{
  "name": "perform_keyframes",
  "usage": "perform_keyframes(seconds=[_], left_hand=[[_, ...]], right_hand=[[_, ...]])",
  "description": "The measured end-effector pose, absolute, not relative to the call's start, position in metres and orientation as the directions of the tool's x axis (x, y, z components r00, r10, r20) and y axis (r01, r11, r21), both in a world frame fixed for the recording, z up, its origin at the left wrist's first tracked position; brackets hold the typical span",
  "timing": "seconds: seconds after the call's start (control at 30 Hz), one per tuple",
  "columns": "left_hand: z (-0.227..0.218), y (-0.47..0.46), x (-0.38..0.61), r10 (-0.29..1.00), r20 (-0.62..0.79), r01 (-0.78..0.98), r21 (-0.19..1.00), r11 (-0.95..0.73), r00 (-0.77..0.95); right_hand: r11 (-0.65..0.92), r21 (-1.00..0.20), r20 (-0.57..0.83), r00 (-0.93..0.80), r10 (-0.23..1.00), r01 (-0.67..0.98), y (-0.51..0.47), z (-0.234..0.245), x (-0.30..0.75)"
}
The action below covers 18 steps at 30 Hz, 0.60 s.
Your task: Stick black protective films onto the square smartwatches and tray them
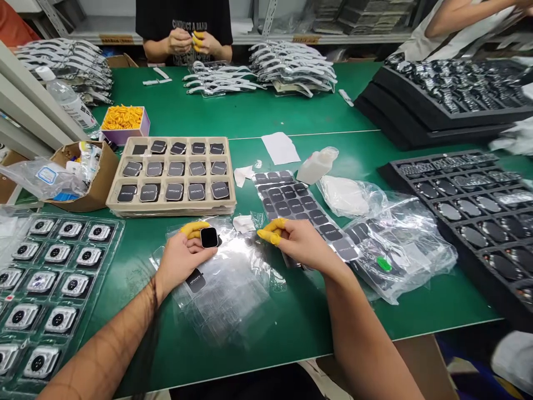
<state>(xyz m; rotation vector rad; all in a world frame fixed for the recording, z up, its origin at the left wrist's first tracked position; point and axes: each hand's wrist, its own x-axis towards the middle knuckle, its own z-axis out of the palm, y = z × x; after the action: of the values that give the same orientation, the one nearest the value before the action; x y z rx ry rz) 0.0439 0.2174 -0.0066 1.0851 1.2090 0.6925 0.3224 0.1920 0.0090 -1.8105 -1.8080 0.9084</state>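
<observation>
The left hand [181,261] grips a rounded black square pad [209,237] between its yellow-cotted fingers [192,229], just above a clear plastic bag [225,289] on the green bench [291,328]. The right hand [302,244] has its fingers pinched closed (anything between them is too small to tell) and sits just beside a sheet of black pads [291,208] — a pulp tray of similar pads [114,205] lies farther left.
</observation>
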Motion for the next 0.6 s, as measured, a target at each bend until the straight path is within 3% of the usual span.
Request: perform_keyframes(seconds=[0.1,0.17,0.27,0.37,0.47,0.6], left_hand=[[-0.006,0.217,0.044,0.892,-0.364,0.133,0.931,0.34,0.267],[-0.008,0.217,0.044,0.894,-0.353,0.129,0.935,0.33,0.274],[-0.013,0.217,0.043,0.897,-0.346,0.142,0.937,0.319,0.274],[-0.018,0.217,0.042,0.899,-0.331,0.144,0.943,0.301,0.287],[-0.021,0.217,0.042,0.902,-0.306,0.107,0.952,0.287,0.306],[-0.023,0.217,0.044,0.902,-0.298,0.09,0.954,0.284,0.313]], right_hand=[[0.061,-0.654,0.144,0.044,0.989,0.754,0.201,-0.007,0.309],[0.143,-0.579,0.262,0.017,0.965,0.803,0.208,-0.015,0.299],[0.253,-0.501,0.356,-0.07,0.932,0.828,0.212,-0.014,0.292],[0.344,-0.606,0.463,-0.034,0.886,0.717,0.206,-0.003,0.288],[0.419,-0.659,0.457,-0.11,0.883,0.624,0.2,0.0,0.271],[0.551,-0.458,0.479,-0.329,0.814,0.697,0.2,-0.012,0.241]])
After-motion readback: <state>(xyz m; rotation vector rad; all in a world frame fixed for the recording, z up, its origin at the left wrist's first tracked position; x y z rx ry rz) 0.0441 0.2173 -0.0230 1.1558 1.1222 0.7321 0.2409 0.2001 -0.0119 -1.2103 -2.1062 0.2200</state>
